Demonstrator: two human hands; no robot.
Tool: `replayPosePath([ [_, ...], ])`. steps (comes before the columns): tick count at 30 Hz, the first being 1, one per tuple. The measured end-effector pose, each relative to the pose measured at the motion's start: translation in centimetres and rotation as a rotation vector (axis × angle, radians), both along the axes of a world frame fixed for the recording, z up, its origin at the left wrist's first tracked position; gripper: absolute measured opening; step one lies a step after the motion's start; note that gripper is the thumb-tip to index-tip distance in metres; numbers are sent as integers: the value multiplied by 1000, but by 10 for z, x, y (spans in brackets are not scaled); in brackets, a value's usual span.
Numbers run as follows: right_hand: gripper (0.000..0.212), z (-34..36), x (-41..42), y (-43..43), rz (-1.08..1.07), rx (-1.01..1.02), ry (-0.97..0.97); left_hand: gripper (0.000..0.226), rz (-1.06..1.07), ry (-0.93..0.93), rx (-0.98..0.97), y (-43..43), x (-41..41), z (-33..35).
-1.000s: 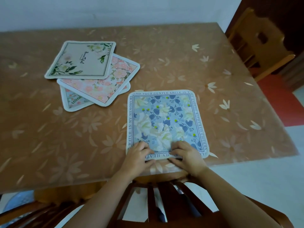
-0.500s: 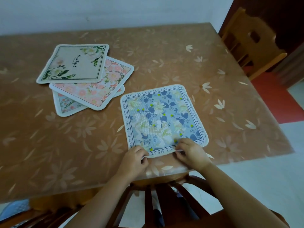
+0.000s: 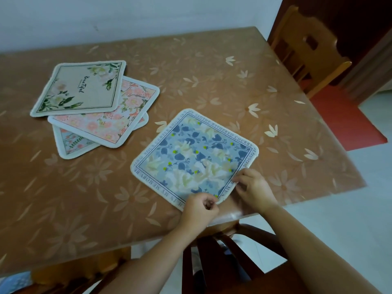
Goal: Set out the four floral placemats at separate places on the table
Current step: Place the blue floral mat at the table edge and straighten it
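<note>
Blue placemat (image 3: 194,159) laid flat, turned slantwise, near table (image 3: 212,81) front edge. Its near corner pinched by left hand (image 3: 198,209) and right hand (image 3: 253,184). Likely thin, light, bendy; best held at rim. Three mats (image 3: 91,107) stacked by left edge.

Head view; looks steeply down, close over table (image 3: 212,81).
</note>
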State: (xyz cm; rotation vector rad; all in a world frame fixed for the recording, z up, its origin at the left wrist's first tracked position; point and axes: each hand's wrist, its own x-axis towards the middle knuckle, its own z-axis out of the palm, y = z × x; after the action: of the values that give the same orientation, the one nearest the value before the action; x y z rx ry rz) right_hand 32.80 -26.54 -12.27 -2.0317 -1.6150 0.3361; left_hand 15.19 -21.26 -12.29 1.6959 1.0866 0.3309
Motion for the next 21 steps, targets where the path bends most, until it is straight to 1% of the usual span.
replayPosePath([
  [5, 17, 7, -13, -15, 164, -20, 52, 14, 40, -50, 23, -9, 19, -2],
  [8, 16, 6, -12, -16, 163, -17, 98, 13, -42, -111, 94, -9, 15, -3],
  [10, 14, 7, -10, -15, 149, -32, 122, 17, -127, -127, 134, -8, 8, -5],
  [12, 13, 7, -8, -15, 158, -60, 134, 30, -215, -76, 193, -3, -1, -7],
  [14, 15, 9, -5, -15, 159, -73, 143, 36, -263, -12, 274, 3, -11, -9],
  [18, 20, 13, 9, -17, 64, -90, 179, 26, -214, 44, 394, 18, -30, -10],
  [21, 18, 14, 19, -19, -15, -113, 178, 17, -188, 92, 452, 29, -40, -10],
])
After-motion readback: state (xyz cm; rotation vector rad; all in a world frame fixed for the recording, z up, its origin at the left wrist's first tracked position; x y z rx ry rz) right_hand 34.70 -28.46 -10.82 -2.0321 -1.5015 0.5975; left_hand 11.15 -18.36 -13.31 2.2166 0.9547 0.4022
